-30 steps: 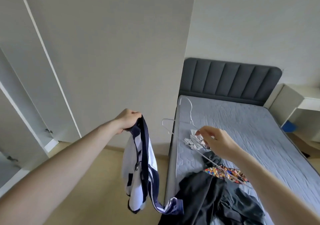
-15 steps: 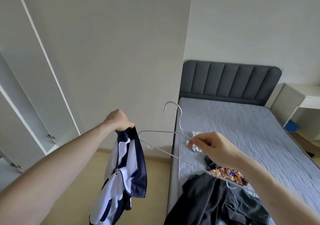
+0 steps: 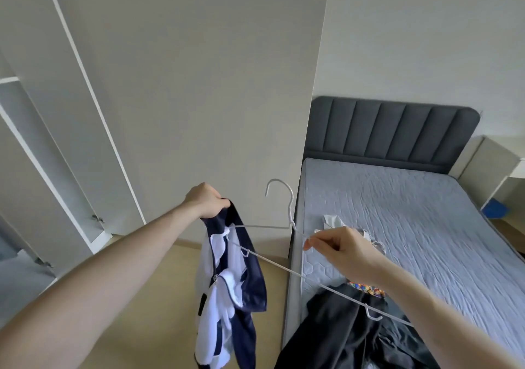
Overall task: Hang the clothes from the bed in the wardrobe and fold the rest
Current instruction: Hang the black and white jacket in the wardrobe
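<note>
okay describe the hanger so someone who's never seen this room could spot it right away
Start at the grey bed with the padded headboard, then look just off its near left edge, in mid-air. The white wire hanger hangs there, pinched by the right hand, its far tip reaching the navy and white jacket. It is the only thin, rigid thing among soft clothes.

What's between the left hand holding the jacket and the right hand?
In the head view, the white wire hanger spans the gap: the right hand pinches one shoulder wire, the far tip reaches the navy-and-white jacket under the left hand.
</note>
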Motion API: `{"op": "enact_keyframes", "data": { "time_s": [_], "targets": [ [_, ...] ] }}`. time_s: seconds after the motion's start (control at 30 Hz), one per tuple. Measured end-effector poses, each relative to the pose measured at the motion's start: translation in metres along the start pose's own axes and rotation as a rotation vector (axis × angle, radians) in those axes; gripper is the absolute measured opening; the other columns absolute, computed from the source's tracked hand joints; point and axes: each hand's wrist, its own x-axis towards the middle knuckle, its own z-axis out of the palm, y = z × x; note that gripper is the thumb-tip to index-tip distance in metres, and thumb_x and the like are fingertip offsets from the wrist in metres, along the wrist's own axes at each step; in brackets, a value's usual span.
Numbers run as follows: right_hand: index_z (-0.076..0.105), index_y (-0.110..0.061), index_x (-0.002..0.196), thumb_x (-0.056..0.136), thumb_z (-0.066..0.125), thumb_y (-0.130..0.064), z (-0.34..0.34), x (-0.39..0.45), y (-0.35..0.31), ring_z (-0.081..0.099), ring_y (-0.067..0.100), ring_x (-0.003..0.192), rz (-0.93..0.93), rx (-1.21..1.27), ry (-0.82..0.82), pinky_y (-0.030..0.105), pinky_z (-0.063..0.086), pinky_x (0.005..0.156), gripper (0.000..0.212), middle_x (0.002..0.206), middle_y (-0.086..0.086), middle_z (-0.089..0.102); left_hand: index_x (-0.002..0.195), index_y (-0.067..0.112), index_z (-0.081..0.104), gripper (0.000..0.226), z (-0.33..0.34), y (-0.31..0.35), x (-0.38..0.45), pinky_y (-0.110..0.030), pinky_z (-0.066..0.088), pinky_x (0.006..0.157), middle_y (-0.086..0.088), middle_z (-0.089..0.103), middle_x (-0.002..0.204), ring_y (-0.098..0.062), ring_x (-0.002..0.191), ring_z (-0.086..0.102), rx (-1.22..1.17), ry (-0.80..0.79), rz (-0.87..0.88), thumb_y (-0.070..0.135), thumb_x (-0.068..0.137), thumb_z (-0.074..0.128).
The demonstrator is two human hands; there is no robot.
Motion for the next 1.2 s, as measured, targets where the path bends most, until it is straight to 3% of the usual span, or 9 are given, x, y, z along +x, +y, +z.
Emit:
{"op": "enact_keyframes", "data": {
  "time_s": [0.2, 0.37, 0.5, 0.63, 0.73, 0.8, 0.9, 1.03, 1.2],
  "targets": [
    [0.08, -0.031, 0.093, 0.105, 0.055, -0.028, 0.017, 0.014, 0.006, 0.034, 0.007, 0.042, 0.022, -0.038, 0.009, 0.015, 0.028, 0.046, 0.028, 0.044, -0.013, 0.039, 0.073, 0.019, 0.079, 0.027, -0.009, 0.045, -0.018, -0.027, 0.046, 0.064, 0.001, 0.069, 0.069, -0.019, 0.064, 0.059, -0.344, -0.113, 0.136, 0.045, 0.081, 0.078],
    [0.078, -0.033, 0.092, 0.1, 0.053, -0.047, 0.023, 0.016, 0.016, 0.024, 0.016, 0.047, -0.02, 0.295, 0.191, 0.025, 0.02, 0.045, 0.03, 0.053, -0.002, 0.032, 0.083, 0.02, 0.083, 0.027, -0.021, 0.08, -0.06, -0.033, 0.052, 0.078, -0.006, 0.079, 0.084, -0.013, 0.075, 0.069, -0.58, -0.185, 0.419, 0.041, 0.095, 0.071],
    [0.076, -0.025, 0.09, 0.097, 0.053, -0.056, 0.024, 0.018, 0.02, 0.027, 0.017, 0.049, -0.076, 0.467, 0.355, 0.023, 0.023, 0.047, 0.04, 0.053, -0.003, 0.032, 0.067, 0.038, 0.074, 0.032, -0.013, 0.092, -0.096, -0.025, 0.044, 0.081, 0.015, 0.064, 0.08, -0.004, 0.078, 0.059, -0.408, -0.164, 0.701, 0.038, 0.099, 0.068],
    [0.074, -0.025, 0.088, 0.098, 0.052, -0.066, 0.033, 0.009, 0.017, 0.029, 0.016, 0.046, -0.125, 0.501, 0.47, 0.025, 0.025, 0.046, 0.048, 0.051, -0.003, 0.035, 0.106, 0.025, 0.08, 0.023, -0.011, 0.1, -0.105, -0.037, 0.018, 0.123, 0.015, 0.049, 0.146, -0.008, 0.143, 0.033, -0.111, 0.018, 0.87, 0.042, 0.098, 0.066],
    [0.073, -0.023, 0.087, 0.1, 0.052, -0.061, 0.032, 0.004, 0.012, 0.028, 0.014, 0.045, -0.155, 0.533, 0.526, 0.024, 0.024, 0.045, 0.046, 0.05, -0.006, 0.036, 0.104, 0.026, 0.074, 0.024, -0.03, 0.106, -0.098, -0.034, 0.007, 0.125, 0.015, 0.04, 0.159, -0.001, 0.154, 0.013, -0.146, -0.217, 0.874, 0.04, 0.099, 0.055],
    [0.073, -0.023, 0.085, 0.101, 0.052, -0.054, 0.026, 0.003, 0.008, 0.028, 0.012, 0.045, -0.162, 0.541, 0.533, 0.021, 0.025, 0.045, 0.04, 0.05, -0.008, 0.036, 0.101, 0.021, 0.063, 0.02, -0.04, 0.111, -0.09, -0.032, 0.012, 0.123, 0.012, 0.049, 0.152, -0.003, 0.151, 0.025, -0.218, -0.274, 0.862, 0.03, 0.092, 0.049],
    [0.073, -0.028, 0.083, 0.101, 0.052, -0.055, 0.015, 0.004, 0.004, 0.031, 0.011, 0.045, -0.206, 0.484, 0.528, 0.023, 0.027, 0.047, 0.038, 0.05, -0.007, 0.038, 0.114, 0.021, 0.053, 0.02, -0.046, 0.114, -0.072, -0.042, 0.027, 0.118, 0.014, 0.058, 0.127, -0.016, 0.116, 0.052, 0.002, 0.04, 0.991, 0.027, 0.095, 0.056],
    [0.075, -0.027, 0.085, 0.097, 0.053, -0.066, 0.007, 0.005, 0.007, 0.03, 0.015, 0.049, -0.193, 0.471, 0.509, 0.03, 0.024, 0.049, 0.047, 0.052, -0.007, 0.036, 0.081, 0.029, 0.052, 0.023, -0.05, 0.118, -0.057, -0.036, 0.042, 0.087, 0.014, 0.051, 0.076, -0.01, 0.076, 0.044, 0.238, 0.168, 1.115, 0.038, 0.102, 0.052],
    [0.082, -0.025, 0.097, 0.103, 0.046, -0.059, -0.022, 0.003, 0.024, 0.06, 0.022, 0.063, -0.081, 0.53, 0.51, 0.032, 0.049, 0.06, 0.049, 0.077, 0.004, 0.071, 0.063, 0.016, 0.042, 0.039, -0.054, 0.114, -0.05, -0.031, 0.035, 0.054, 0.002, 0.042, 0.058, -0.022, 0.057, 0.041, 0.234, 0.39, 1.068, 0.041, 0.092, 0.051]
  ]
}}
